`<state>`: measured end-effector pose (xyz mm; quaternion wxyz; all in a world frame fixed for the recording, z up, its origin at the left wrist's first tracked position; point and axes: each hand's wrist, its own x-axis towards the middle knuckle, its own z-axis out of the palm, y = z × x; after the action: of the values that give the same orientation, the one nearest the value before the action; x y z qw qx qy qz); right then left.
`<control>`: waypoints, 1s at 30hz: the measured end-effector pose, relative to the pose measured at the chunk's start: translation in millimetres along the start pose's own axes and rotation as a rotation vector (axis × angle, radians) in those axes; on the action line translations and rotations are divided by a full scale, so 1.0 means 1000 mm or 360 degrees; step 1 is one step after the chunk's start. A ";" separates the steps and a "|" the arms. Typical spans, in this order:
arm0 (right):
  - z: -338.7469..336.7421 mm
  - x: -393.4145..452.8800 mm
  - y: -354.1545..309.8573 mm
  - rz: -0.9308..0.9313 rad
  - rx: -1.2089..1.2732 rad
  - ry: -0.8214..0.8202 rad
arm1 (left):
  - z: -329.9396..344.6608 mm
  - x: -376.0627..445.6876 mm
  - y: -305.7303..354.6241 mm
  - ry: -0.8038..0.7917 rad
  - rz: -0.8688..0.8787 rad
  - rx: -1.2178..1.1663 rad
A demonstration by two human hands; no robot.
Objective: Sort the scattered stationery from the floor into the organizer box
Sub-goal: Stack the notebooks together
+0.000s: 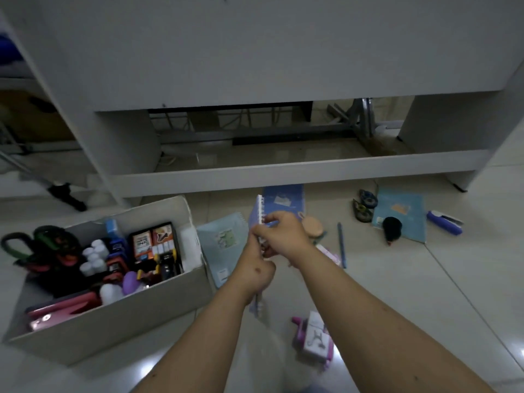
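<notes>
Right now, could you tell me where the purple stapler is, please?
In the head view, the purple stapler lies on the floor at far right, just right of the light blue notebook with the black brush-like object on it, in front of the white desk.

Organizer box (158, 304) left; notebooks (401, 215), stapler (444, 222) right; desk (255, 52) behind.

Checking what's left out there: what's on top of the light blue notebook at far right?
A black round object sits on the notebook, near its front-left corner. Whatever lies beneath the notebook is hidden.
</notes>
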<state>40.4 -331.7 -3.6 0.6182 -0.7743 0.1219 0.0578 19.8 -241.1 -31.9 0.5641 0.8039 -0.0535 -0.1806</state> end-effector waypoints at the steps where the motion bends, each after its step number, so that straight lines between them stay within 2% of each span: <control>1: 0.007 0.004 0.001 0.0043 0.0084 -0.0047 | -0.005 0.002 -0.006 0.0057 -0.0019 0.0002; 4: 0.026 0.030 0.018 0.0213 0.0232 -0.0034 | -0.021 0.014 -0.024 0.0216 -0.0051 -0.0045; 7: 0.034 0.058 0.055 0.0240 -0.0413 0.0096 | -0.026 0.020 -0.033 0.0280 -0.0078 -0.0116; 9: 0.039 0.067 0.075 0.0326 -0.0702 0.0082 | -0.024 0.025 -0.038 0.0313 -0.0084 -0.0213; 14: 0.053 0.086 0.113 0.0396 -0.0883 0.0070 | -0.021 0.040 -0.041 0.0368 -0.0173 -0.0346; 16: 0.056 0.094 0.121 0.0433 -0.0818 0.0112 | -0.020 0.042 -0.038 0.0367 -0.0182 -0.0378; 20: 0.054 0.101 0.126 0.0433 -0.0409 0.0273 | -0.020 0.045 -0.027 0.0332 -0.0174 -0.0399; 26: 0.027 0.083 0.101 0.0157 -0.0244 0.0467 | -0.024 0.060 -0.005 0.0357 -0.0206 -0.0403; 30: 0.011 0.061 0.082 -0.0062 -0.0130 0.0408 | -0.022 0.058 0.009 0.0406 -0.0235 -0.0463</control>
<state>78.6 -345.2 -98.1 0.5666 -0.8021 0.1824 -0.0487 82.9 -242.2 -30.2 0.6616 0.7322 0.1040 -0.1240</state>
